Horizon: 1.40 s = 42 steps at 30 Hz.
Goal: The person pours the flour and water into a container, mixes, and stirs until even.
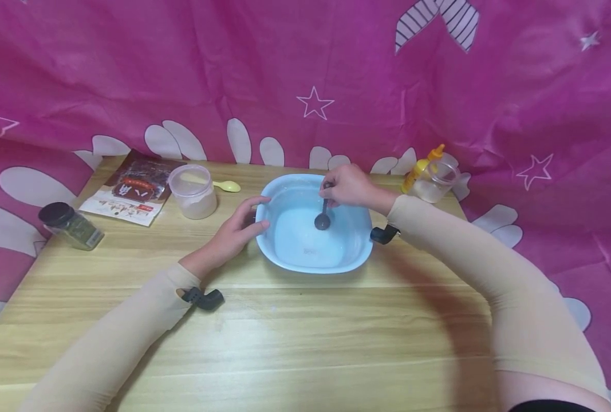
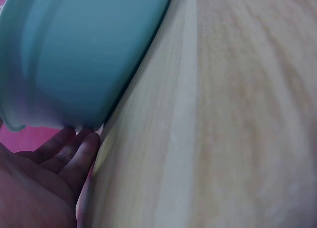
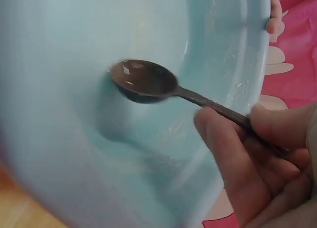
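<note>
A light blue plastic basin point(image 1: 312, 268) stands on the wooden table. At its left side, my left hand point(image 1: 235, 229) holds the rim with thumb and index finger, while the other fingers point(image 2: 81, 161) lie against the outer wall. My right hand point(image 1: 349, 186) reaches over the far right rim and pinches the handle of a small dark brown spoon point(image 3: 143, 82) between thumb and fingers. The spoon's bowl hangs inside the basin, facing up, with bright glints in it. Its shadow falls on the basin's inner surface.
Left of the basin are a tub of white powder point(image 1: 194, 200), a yellow spoon point(image 1: 228, 186), a brown-and-white packet point(image 1: 135, 191) and a black-lidded jar point(image 1: 73, 226). Behind the right forearm stand a clear container point(image 1: 434, 180) and a yellow bottle point(image 1: 416, 171). A pink curtain point(image 1: 264, 74) hangs behind.
</note>
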Motion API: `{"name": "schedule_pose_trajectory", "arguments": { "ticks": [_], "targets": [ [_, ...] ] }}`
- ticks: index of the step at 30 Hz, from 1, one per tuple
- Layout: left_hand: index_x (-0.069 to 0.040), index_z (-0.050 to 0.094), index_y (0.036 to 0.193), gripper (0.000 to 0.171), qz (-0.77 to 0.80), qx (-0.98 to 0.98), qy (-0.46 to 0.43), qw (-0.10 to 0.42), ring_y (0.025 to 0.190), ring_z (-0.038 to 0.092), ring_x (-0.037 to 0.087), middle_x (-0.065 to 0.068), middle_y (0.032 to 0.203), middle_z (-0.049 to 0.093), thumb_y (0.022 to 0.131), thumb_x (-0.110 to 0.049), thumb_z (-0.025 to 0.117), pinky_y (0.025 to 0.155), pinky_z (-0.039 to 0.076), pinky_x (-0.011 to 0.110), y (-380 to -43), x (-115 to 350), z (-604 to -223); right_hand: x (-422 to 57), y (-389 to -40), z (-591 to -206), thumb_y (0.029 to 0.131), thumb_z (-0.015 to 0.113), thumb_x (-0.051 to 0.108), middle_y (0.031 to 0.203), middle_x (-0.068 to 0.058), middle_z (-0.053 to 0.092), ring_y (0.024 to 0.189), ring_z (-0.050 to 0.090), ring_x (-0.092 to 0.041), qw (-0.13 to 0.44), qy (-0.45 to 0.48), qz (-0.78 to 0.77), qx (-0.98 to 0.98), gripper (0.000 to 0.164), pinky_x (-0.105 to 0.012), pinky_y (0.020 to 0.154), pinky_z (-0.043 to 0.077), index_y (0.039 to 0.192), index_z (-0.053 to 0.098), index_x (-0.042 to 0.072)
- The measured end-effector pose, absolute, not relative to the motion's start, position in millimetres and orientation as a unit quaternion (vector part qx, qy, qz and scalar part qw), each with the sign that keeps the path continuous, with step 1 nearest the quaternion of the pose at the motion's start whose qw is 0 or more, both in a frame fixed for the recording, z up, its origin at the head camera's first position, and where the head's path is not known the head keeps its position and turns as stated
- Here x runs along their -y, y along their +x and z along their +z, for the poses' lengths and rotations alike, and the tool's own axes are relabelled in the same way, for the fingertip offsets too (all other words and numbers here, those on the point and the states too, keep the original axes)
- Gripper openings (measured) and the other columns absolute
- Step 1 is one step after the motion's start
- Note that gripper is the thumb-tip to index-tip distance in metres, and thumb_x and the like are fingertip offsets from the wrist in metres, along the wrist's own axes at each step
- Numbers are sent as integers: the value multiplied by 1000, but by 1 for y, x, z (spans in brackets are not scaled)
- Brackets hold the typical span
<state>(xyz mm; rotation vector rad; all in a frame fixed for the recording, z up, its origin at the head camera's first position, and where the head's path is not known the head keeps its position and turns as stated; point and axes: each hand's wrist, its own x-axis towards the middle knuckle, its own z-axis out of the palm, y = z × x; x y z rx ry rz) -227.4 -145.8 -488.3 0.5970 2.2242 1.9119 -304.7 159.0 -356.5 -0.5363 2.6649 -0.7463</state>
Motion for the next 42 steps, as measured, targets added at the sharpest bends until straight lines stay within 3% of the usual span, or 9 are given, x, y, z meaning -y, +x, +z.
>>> {"name": "schedule_pose_trajectory", "arguments": {
  "ticks": [6, 9, 17, 21, 23, 29, 33, 37, 42],
  "targets": [
    [-18, 43, 166, 57, 638, -740, 198, 76, 146, 55, 45, 27, 159, 54, 113, -20, 64, 121, 44, 64, -227, 146, -488, -153, -299, -360, 104, 78, 8, 96, -13, 80, 85, 83, -23, 273, -215, -320, -881, 17, -34, 82, 68, 113, 81, -6],
    [-17, 42, 166, 57, 641, -737, 199, 79, 148, 54, 45, 27, 161, 53, 113, -19, 64, 121, 44, 64, -227, 146, -488, -146, -297, -365, 105, 78, 8, 98, -14, 80, 89, 84, -24, 297, -221, -350, -861, 20, -36, 85, 68, 115, 80, -9],
    [-18, 42, 166, 57, 641, -737, 200, 76, 149, 53, 46, 27, 162, 52, 113, -20, 64, 121, 44, 64, -226, 145, -489, -146, -306, -363, 107, 76, 10, 94, -10, 82, 83, 83, -19, 168, -196, -317, -913, 16, -34, 80, 67, 111, 82, -4],
    [-18, 43, 166, 57, 638, -740, 199, 74, 148, 54, 45, 27, 161, 53, 113, -21, 64, 121, 43, 64, -227, 145, -488, -156, -308, -359, 106, 76, 12, 95, -10, 80, 80, 82, -17, 145, -186, -267, -934, 16, -31, 78, 66, 110, 83, -2],
    [-18, 43, 166, 57, 637, -741, 198, 74, 147, 54, 45, 27, 160, 54, 113, -21, 64, 122, 43, 64, -227, 145, -488, -160, -307, -356, 106, 76, 12, 98, -10, 79, 80, 81, -18, 165, -187, -256, -934, 16, -31, 78, 66, 111, 83, -2],
    [-19, 44, 166, 57, 636, -743, 196, 74, 146, 56, 45, 27, 158, 56, 113, -22, 65, 122, 42, 64, -227, 147, -487, -155, -297, -355, 105, 77, 6, 97, -14, 80, 85, 83, -24, 301, -212, -298, -881, 18, -35, 81, 68, 114, 80, -9],
    [-19, 44, 166, 57, 635, -743, 197, 72, 145, 56, 44, 27, 158, 56, 113, -22, 65, 121, 44, 64, -227, 147, -486, -144, -292, -361, 105, 77, 6, 98, -14, 80, 90, 84, -27, 324, -216, -353, -851, 19, -36, 85, 68, 116, 79, -10],
    [-18, 43, 166, 57, 640, -738, 201, 71, 145, 57, 45, 28, 157, 56, 113, -19, 64, 119, 47, 63, -227, 147, -488, -137, -297, -364, 105, 78, 9, 100, -13, 82, 96, 83, -29, 277, -218, -371, -859, 18, -36, 87, 67, 116, 81, -5],
    [-17, 44, 166, 57, 638, -740, 202, 69, 144, 58, 45, 29, 156, 57, 113, -18, 64, 118, 48, 63, -227, 146, -488, -140, -308, -362, 106, 79, 13, 97, -7, 82, 92, 82, -22, 156, -231, -296, -913, 15, -31, 85, 66, 113, 84, 1]
  ]
}}
